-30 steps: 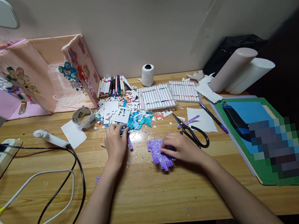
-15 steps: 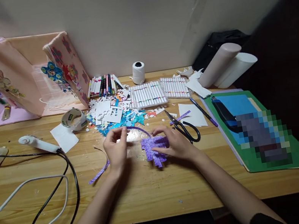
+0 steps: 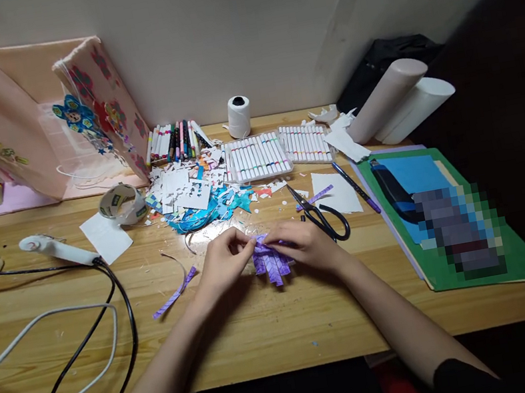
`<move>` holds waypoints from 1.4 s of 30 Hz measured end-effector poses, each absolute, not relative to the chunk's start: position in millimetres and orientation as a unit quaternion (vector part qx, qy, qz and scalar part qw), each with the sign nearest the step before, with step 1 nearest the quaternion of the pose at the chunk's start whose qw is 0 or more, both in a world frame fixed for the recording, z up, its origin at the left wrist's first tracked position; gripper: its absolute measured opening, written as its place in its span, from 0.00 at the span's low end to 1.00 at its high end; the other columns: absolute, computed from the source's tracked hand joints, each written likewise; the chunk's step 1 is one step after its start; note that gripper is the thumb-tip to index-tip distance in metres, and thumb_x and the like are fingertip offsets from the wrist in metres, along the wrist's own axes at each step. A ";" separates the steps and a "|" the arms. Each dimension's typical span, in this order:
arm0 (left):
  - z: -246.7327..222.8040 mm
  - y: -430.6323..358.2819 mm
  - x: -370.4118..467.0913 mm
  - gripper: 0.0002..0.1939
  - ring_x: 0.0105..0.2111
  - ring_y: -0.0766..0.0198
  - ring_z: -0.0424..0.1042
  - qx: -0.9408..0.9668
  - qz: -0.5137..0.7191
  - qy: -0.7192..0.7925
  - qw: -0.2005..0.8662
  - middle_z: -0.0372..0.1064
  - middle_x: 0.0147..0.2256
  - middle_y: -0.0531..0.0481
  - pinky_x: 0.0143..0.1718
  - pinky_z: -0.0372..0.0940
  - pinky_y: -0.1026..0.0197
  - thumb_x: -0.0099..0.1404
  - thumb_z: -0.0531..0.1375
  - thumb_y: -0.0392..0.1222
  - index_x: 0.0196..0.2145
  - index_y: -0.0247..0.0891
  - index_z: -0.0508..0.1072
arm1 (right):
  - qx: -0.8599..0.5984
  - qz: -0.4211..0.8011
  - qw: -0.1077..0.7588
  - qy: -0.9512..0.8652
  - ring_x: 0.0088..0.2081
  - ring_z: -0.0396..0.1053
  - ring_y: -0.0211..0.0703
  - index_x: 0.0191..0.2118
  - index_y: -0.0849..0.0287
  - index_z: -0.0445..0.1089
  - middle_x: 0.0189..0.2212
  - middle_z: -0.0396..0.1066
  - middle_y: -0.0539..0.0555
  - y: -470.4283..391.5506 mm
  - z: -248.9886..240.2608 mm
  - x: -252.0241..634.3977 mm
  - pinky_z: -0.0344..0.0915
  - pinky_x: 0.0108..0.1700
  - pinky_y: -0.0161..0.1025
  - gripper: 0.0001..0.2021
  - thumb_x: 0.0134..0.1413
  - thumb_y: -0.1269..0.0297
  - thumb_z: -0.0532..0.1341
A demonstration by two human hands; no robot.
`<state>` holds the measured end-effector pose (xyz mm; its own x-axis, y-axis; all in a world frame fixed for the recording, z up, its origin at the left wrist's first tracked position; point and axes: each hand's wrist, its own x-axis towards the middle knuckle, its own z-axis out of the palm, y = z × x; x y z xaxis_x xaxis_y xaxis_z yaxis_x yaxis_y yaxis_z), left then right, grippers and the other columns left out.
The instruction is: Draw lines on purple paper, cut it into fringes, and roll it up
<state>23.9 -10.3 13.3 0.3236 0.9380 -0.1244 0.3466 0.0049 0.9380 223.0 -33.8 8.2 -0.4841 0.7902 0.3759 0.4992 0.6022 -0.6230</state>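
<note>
A purple piece woven from paper strips (image 3: pixel 274 267) lies at the middle of the table, its strip ends pointing toward me. My left hand (image 3: pixel 230 256) pinches at its upper left edge, thumb and forefinger closed. From the other side my right hand (image 3: pixel 304 246) grips the same woven paper with its fingertips. The fingers cover the upper part of the weave. Left of my left hand lie loose purple paper strips (image 3: pixel 174 295). Black-handled scissors (image 3: pixel 327 219) rest just beyond my right hand, by another purple strip (image 3: pixel 316 196).
Paper scraps (image 3: pixel 191 195), marker sets (image 3: pixel 258 156) and a thread spool (image 3: pixel 239 117) stand along the back. A tape roll (image 3: pixel 122 205) and cables (image 3: pixel 128 315) are on the left. Green card sheets (image 3: pixel 493 237) with a box cutter (image 3: pixel 393 194) lie at right.
My left hand has moved right and down to the woven paper, bringing the long strip's end in. My right hand's fingers have closed in at its top. The view has shifted slightly.
</note>
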 end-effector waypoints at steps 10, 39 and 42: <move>9.7 -7.1 23.7 0.14 0.23 0.66 0.66 0.593 0.258 0.492 0.584 0.69 0.22 0.51 0.28 0.61 0.64 0.53 0.64 0.49 0.22 0.35 0.69 | -0.409 0.234 0.260 -0.843 0.37 0.72 0.43 0.38 0.59 0.70 0.35 0.74 0.57 -38.0 5.9 218.0 0.66 0.38 0.37 0.05 0.60 0.68 0.57; 6.2 5.6 6.5 0.04 0.28 0.66 0.68 0.745 0.202 0.486 0.409 0.73 0.28 0.50 0.30 0.61 0.64 0.56 0.62 0.39 0.30 0.36 0.76 | -0.343 0.145 0.233 -0.899 0.38 0.70 0.44 0.36 0.61 0.74 0.36 0.74 0.58 -34.0 -7.1 216.8 0.66 0.38 0.40 0.09 0.60 0.73 0.55; 5.4 5.2 5.4 0.04 0.29 0.65 0.69 0.748 0.171 0.493 0.411 0.73 0.29 0.50 0.30 0.61 0.64 0.56 0.61 0.38 0.30 0.36 0.76 | -0.344 0.152 0.227 -0.898 0.38 0.69 0.44 0.37 0.61 0.74 0.37 0.73 0.58 -34.6 -6.5 216.4 0.66 0.39 0.40 0.10 0.61 0.72 0.55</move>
<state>5.4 5.2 5.4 0.4563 0.8772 -0.1495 0.5961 -0.1766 0.7833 216.4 -34.6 -6.5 -0.6602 0.6873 0.3030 0.5488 0.7168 -0.4301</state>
